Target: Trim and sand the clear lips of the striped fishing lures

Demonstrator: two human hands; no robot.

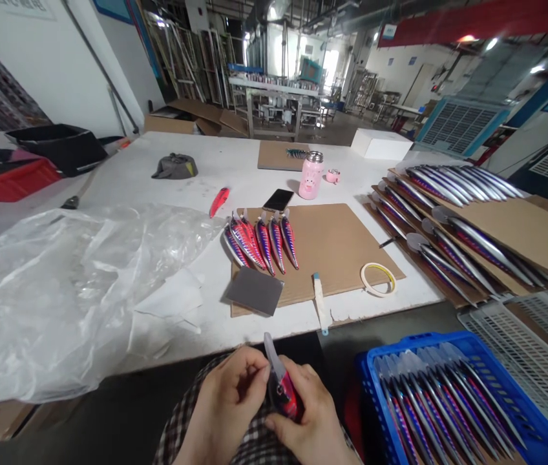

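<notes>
**One fishing lure between the left hand and the right hand**

The lure lies with its long axis on a slant. Its clear plastic lip points up and forward, away from the person and a little to the left, and its red and purple body goes back and down between the two palms. Both hands are closed on it, with no open space around the lure. The left fingertips press near the base of the lip, while the right hand wraps the body from below and from the right side — so the left hand is nearer to the lip, the right hand nearer to the body. Part of the contact is hidden by the fingers.

Just under the grip is a checked cloth. Forward of the grip, past a grey sanding pad, five more lures lie in a row on a cardboard sheet. To the right of the right hand, a blue plastic crate holds many lures — to the left, a clear plastic sheet spreads over the white table.
</notes>
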